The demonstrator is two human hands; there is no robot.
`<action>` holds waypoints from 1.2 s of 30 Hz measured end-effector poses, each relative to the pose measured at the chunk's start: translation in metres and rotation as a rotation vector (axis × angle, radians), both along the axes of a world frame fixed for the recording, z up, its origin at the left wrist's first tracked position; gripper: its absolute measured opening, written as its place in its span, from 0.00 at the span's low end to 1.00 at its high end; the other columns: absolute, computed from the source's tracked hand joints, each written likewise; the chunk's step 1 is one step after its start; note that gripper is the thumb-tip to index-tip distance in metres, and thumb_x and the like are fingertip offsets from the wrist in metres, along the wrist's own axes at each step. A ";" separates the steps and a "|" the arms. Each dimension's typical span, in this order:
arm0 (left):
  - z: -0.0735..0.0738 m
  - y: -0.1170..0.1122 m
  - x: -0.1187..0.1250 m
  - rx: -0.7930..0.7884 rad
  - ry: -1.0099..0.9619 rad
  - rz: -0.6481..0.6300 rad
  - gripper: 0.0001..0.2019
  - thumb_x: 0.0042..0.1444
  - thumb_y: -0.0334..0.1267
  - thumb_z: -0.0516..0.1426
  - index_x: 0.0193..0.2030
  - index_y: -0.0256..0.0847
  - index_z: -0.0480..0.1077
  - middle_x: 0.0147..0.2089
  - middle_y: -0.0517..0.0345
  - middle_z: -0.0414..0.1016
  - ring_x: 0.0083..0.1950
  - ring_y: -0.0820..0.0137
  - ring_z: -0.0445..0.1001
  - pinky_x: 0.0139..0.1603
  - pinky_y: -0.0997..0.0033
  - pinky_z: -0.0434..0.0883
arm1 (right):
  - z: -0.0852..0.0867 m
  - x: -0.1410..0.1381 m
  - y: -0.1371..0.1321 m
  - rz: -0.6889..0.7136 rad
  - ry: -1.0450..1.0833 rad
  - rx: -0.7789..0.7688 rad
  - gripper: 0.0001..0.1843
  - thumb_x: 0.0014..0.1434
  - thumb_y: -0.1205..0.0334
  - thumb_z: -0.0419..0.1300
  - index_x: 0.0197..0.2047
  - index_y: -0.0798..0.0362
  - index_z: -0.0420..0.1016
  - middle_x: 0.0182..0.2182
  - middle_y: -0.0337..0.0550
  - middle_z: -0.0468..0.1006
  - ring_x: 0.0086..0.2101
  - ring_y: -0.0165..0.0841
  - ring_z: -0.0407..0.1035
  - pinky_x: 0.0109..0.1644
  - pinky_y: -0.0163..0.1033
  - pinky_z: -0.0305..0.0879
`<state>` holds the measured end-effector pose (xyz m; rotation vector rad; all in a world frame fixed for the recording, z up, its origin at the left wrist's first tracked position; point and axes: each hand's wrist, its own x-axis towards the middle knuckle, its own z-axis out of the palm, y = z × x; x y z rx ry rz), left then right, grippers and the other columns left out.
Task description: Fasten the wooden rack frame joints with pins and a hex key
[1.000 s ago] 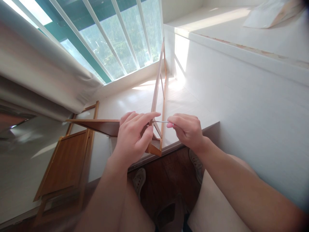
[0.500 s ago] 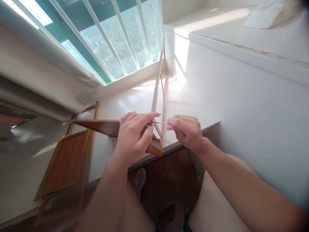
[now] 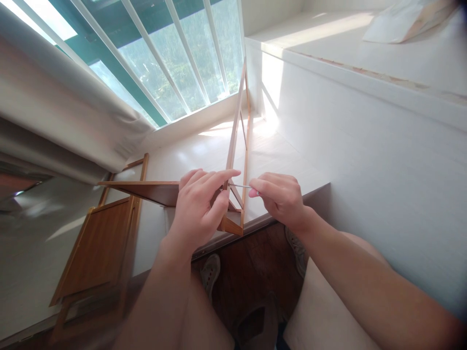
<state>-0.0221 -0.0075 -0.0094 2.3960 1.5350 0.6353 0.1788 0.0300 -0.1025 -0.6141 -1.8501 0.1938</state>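
Sunlit white flooring (image 3: 204,150) runs up to a barred window (image 3: 175,63), with a pale curtain (image 3: 62,116) gathered to the left and a white wall (image 3: 365,146) on the right. On that white surface a wooden frame (image 3: 237,131) is stood on edge, its long rails reaching away toward the window, and a wooden shelf board (image 3: 146,189) is met at its near end. Further wooden panels (image 3: 98,248) are laid flat to the left, well apart from the joint.

The near corner of the frame is gripped by the left hand (image 3: 199,209), with the forefinger stretched along the top of the joint and the thumb pressed against the rail below. A thin metal hex key (image 3: 241,186) is pinched between the thumb and fingertips of the right hand (image 3: 282,197), and its far tip is set against the rail at the corner, just beside the left forefinger.

The step in hand is judged to be the tightening of a fastener that joins board and frame. The fastener itself is hidden behind the fingers, so its depth cannot be told. For the next move, the key needs to be kept square in its socket while it is turned, and the frame must be held firmly upright so the joint is not twisted.
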 end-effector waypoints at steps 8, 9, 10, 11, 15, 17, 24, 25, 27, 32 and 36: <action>0.001 -0.001 0.000 0.003 -0.007 -0.001 0.19 0.67 0.37 0.47 0.59 0.48 0.74 0.44 0.62 0.80 0.47 0.66 0.70 0.62 0.58 0.58 | 0.003 -0.001 0.000 0.028 0.004 0.022 0.10 0.72 0.67 0.54 0.38 0.50 0.72 0.26 0.39 0.75 0.25 0.29 0.65 0.32 0.35 0.59; 0.001 -0.001 0.001 0.001 -0.007 0.001 0.19 0.68 0.37 0.47 0.59 0.48 0.74 0.43 0.62 0.80 0.47 0.66 0.70 0.63 0.58 0.58 | 0.003 -0.002 0.000 0.043 0.012 0.015 0.10 0.72 0.65 0.54 0.38 0.50 0.72 0.26 0.39 0.74 0.25 0.29 0.64 0.31 0.35 0.59; 0.001 0.000 0.001 -0.001 -0.006 0.003 0.20 0.68 0.37 0.47 0.59 0.49 0.73 0.43 0.62 0.80 0.47 0.66 0.70 0.63 0.58 0.57 | 0.003 -0.002 0.000 0.057 0.020 0.010 0.10 0.72 0.64 0.54 0.37 0.51 0.72 0.25 0.39 0.73 0.25 0.29 0.64 0.31 0.35 0.58; 0.001 0.000 0.001 -0.002 -0.004 0.005 0.20 0.68 0.36 0.47 0.59 0.49 0.73 0.43 0.62 0.80 0.47 0.65 0.70 0.63 0.58 0.58 | 0.002 -0.003 0.000 0.066 0.028 0.003 0.11 0.73 0.63 0.54 0.37 0.51 0.72 0.24 0.38 0.72 0.24 0.29 0.63 0.31 0.35 0.58; 0.001 0.000 0.001 0.001 0.001 0.011 0.20 0.67 0.37 0.47 0.59 0.49 0.74 0.41 0.62 0.80 0.46 0.65 0.70 0.61 0.58 0.59 | 0.002 -0.005 -0.002 0.081 0.072 -0.071 0.12 0.73 0.61 0.54 0.36 0.51 0.72 0.24 0.38 0.71 0.24 0.28 0.63 0.31 0.34 0.58; 0.001 0.000 0.001 -0.002 0.006 0.013 0.20 0.67 0.37 0.46 0.59 0.49 0.74 0.41 0.62 0.80 0.46 0.64 0.70 0.60 0.57 0.59 | 0.002 -0.007 -0.003 0.079 0.097 -0.126 0.13 0.73 0.60 0.55 0.35 0.52 0.72 0.24 0.37 0.71 0.24 0.28 0.63 0.31 0.33 0.59; 0.002 -0.001 0.001 -0.005 0.003 0.011 0.20 0.67 0.37 0.46 0.59 0.49 0.74 0.42 0.61 0.80 0.47 0.64 0.70 0.60 0.56 0.59 | 0.001 -0.007 -0.006 0.073 0.118 -0.219 0.17 0.73 0.56 0.55 0.32 0.52 0.71 0.22 0.37 0.70 0.23 0.28 0.62 0.31 0.34 0.58; 0.002 -0.001 0.001 -0.003 0.003 0.011 0.20 0.67 0.37 0.46 0.59 0.49 0.74 0.42 0.61 0.80 0.46 0.64 0.71 0.60 0.56 0.59 | 0.001 -0.007 -0.006 0.072 0.116 -0.223 0.18 0.73 0.55 0.55 0.31 0.52 0.71 0.22 0.37 0.70 0.23 0.28 0.62 0.31 0.34 0.58; 0.002 0.000 0.001 0.000 0.001 0.010 0.20 0.67 0.37 0.47 0.59 0.49 0.74 0.41 0.61 0.80 0.46 0.64 0.71 0.60 0.56 0.60 | 0.001 -0.006 -0.006 0.069 0.114 -0.224 0.19 0.74 0.54 0.54 0.31 0.52 0.71 0.22 0.37 0.69 0.23 0.28 0.61 0.30 0.34 0.57; 0.001 0.000 0.001 0.005 -0.007 0.001 0.19 0.67 0.36 0.47 0.59 0.48 0.74 0.41 0.61 0.79 0.45 0.65 0.71 0.59 0.57 0.60 | 0.001 -0.006 -0.006 0.068 0.112 -0.223 0.19 0.74 0.54 0.54 0.31 0.52 0.71 0.22 0.36 0.68 0.23 0.28 0.60 0.31 0.35 0.57; 0.002 0.000 0.001 0.010 -0.012 -0.003 0.19 0.67 0.36 0.48 0.58 0.48 0.74 0.41 0.62 0.79 0.45 0.66 0.70 0.59 0.58 0.60 | 0.001 -0.007 -0.006 0.066 0.120 -0.206 0.19 0.73 0.56 0.55 0.30 0.52 0.70 0.21 0.36 0.66 0.22 0.27 0.59 0.30 0.35 0.56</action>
